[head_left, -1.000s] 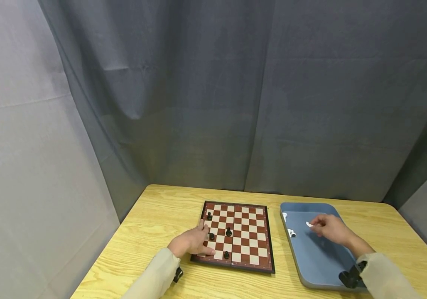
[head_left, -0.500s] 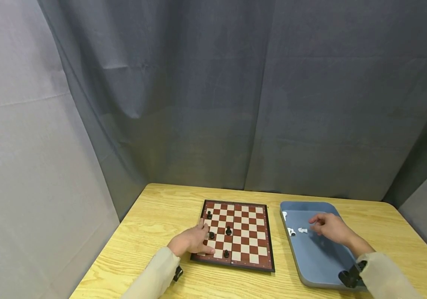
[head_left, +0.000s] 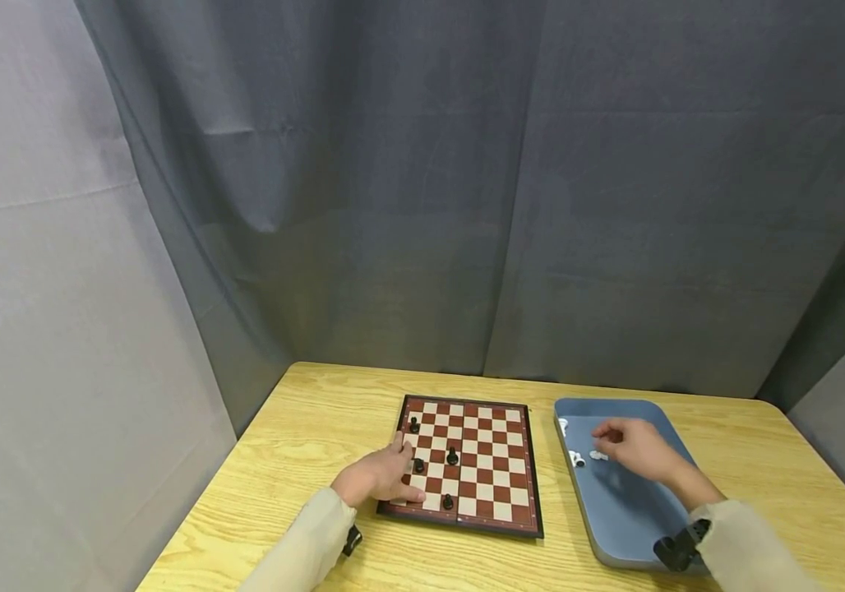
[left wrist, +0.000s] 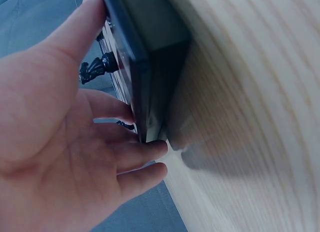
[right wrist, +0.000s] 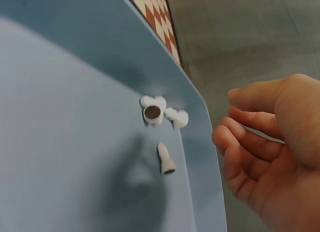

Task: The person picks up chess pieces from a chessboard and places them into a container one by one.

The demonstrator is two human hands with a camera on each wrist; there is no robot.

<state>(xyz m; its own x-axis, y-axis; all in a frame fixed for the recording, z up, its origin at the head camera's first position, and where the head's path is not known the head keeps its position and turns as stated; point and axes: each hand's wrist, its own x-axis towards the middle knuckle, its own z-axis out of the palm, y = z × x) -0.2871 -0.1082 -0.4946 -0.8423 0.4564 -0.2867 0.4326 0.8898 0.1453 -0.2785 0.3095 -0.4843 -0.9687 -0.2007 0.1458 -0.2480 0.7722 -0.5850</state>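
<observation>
My left hand (head_left: 378,475) rests at the left edge of a red-and-cream chessboard (head_left: 496,485). Its thumb lies over the near side, and the fingers touch the frame. Several black chess pieces stand on the board, one chess piece (left wrist: 97,67) close beside the thumb in the left wrist view. My right hand (head_left: 633,448), fingers loosely bent and holding nothing, hovers over a blue-grey tray (head_left: 637,526). Below its fingertips a white chess piece (head_left: 598,455) lies on its side. Two more white pieces (right wrist: 152,111) lie by the tray wall.
The wooden table (head_left: 326,411) carries the board and, to its right, the tray with raised walls. A strip of table separates the two. Grey curtains (head_left: 422,247) hang behind the table and at both sides.
My right hand has let go of a white chess piece, which now lies in the tray near another. The hand then shifted slightly left over it. My left hand stays put.
</observation>
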